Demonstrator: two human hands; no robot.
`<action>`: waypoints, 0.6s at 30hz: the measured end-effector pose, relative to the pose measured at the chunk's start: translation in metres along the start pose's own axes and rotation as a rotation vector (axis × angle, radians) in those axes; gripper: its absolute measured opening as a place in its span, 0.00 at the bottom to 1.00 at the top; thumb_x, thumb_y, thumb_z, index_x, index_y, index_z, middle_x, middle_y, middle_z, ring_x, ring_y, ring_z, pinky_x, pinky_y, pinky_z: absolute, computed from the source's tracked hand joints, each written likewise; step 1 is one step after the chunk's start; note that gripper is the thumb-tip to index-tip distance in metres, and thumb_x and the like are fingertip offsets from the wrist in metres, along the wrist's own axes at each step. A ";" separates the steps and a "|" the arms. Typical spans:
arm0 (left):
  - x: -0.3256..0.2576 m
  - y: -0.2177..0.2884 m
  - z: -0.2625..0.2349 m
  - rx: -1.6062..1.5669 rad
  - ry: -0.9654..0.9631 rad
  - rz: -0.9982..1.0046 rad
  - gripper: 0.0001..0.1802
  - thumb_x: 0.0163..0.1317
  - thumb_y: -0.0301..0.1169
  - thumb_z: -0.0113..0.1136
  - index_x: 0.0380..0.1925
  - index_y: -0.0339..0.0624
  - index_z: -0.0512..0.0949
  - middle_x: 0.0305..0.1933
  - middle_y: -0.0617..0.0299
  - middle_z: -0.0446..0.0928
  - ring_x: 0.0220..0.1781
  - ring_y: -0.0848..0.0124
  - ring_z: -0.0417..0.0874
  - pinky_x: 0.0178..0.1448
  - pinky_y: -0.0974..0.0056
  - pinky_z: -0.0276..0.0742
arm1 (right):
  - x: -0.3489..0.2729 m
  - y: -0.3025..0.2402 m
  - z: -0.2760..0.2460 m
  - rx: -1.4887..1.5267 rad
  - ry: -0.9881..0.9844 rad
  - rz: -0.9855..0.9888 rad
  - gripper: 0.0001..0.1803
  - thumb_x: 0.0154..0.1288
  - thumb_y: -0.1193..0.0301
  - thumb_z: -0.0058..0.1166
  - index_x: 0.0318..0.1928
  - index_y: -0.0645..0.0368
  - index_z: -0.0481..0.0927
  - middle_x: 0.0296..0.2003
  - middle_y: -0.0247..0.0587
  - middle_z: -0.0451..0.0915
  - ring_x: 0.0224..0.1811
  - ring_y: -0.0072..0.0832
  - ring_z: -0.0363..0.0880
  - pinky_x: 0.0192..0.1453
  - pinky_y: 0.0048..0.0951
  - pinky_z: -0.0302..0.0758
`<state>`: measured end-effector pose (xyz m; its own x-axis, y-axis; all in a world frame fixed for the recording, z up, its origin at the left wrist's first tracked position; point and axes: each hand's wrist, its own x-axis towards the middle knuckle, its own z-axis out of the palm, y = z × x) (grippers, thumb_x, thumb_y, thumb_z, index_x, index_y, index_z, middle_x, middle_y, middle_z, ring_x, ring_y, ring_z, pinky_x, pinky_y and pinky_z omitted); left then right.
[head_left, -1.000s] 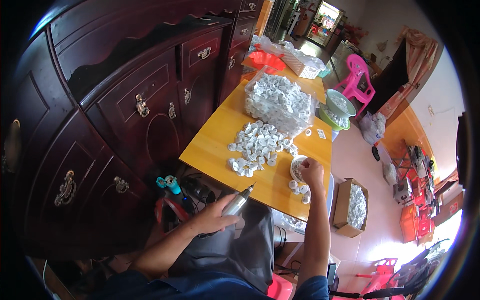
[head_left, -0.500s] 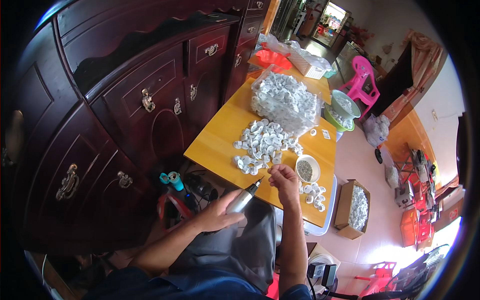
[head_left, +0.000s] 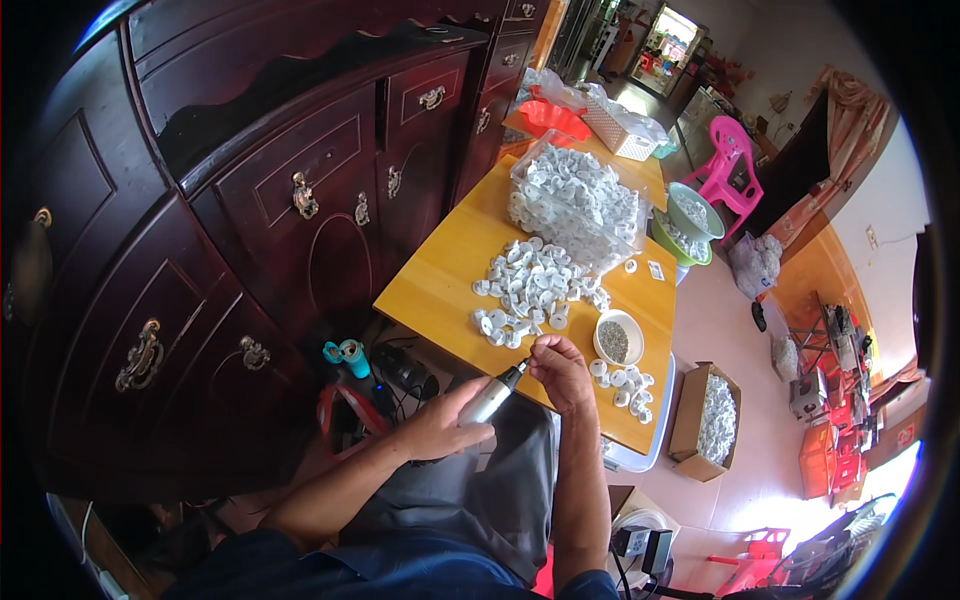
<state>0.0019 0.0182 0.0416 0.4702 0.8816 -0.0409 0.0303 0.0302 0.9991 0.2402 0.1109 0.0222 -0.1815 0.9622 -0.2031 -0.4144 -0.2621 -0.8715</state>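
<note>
My left hand is wrapped round a silver electric screwdriver with a black nose, its bit pointing up and to the right. The fingers of my right hand are pinched together right at the tip of the bit. Whatever they hold is too small to make out, perhaps a screw. Just right of that hand stands a white bowl of small metal screws. Beyond my hands, a heap of round white plastic parts lies loose on the wooden table. A smaller group of white parts sits by the table's right edge.
A clear bin piled with white parts stands farther back on the table. Dark wooden cabinets line the left. On the floor to the right are a cardboard box of white parts and a pink chair. Stacked basins stand beside the table.
My right hand has moved slightly left and down, so its fingertips now meet the bit. The screwdriver has shifted a little right and stays in my left hand.
</note>
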 end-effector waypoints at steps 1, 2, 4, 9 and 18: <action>-0.001 0.000 0.000 0.001 0.000 0.000 0.39 0.62 0.35 0.64 0.71 0.38 0.61 0.38 0.59 0.79 0.24 0.76 0.78 0.31 0.68 0.77 | 0.000 -0.001 -0.001 -0.002 -0.001 0.008 0.04 0.69 0.77 0.58 0.42 0.57 0.81 0.33 0.31 0.82 0.33 0.21 0.82 0.38 0.21 0.81; -0.001 0.001 -0.001 0.006 -0.018 -0.016 0.39 0.63 0.34 0.64 0.72 0.40 0.60 0.40 0.61 0.78 0.27 0.78 0.77 0.32 0.69 0.77 | 0.000 -0.001 -0.001 -0.001 -0.002 0.008 0.04 0.69 0.77 0.58 0.42 0.57 0.81 0.33 0.31 0.82 0.33 0.21 0.82 0.38 0.21 0.81; -0.001 0.001 -0.001 0.010 -0.037 -0.032 0.39 0.65 0.33 0.64 0.73 0.41 0.59 0.42 0.63 0.77 0.29 0.81 0.76 0.33 0.71 0.77 | 0.000 -0.001 -0.002 0.029 -0.018 0.016 0.04 0.69 0.77 0.57 0.42 0.56 0.81 0.33 0.31 0.81 0.32 0.21 0.82 0.37 0.21 0.81; 0.001 -0.008 0.001 0.079 0.012 0.137 0.38 0.64 0.30 0.63 0.73 0.41 0.60 0.40 0.63 0.77 0.28 0.81 0.75 0.33 0.71 0.76 | 0.003 0.000 -0.006 0.105 -0.060 0.062 0.05 0.68 0.77 0.58 0.42 0.56 0.81 0.33 0.32 0.81 0.32 0.22 0.81 0.37 0.22 0.80; 0.000 -0.008 0.002 0.366 0.051 0.125 0.44 0.58 0.39 0.63 0.73 0.40 0.58 0.49 0.35 0.80 0.47 0.44 0.86 0.50 0.52 0.81 | 0.000 -0.012 -0.018 0.004 -0.122 0.144 0.07 0.68 0.76 0.59 0.45 0.54 0.80 0.35 0.32 0.81 0.32 0.20 0.81 0.37 0.21 0.79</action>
<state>0.0029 0.0168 0.0333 0.4463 0.8903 0.0907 0.2929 -0.2410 0.9253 0.2615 0.1152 0.0245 -0.3462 0.8984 -0.2701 -0.3795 -0.3974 -0.8355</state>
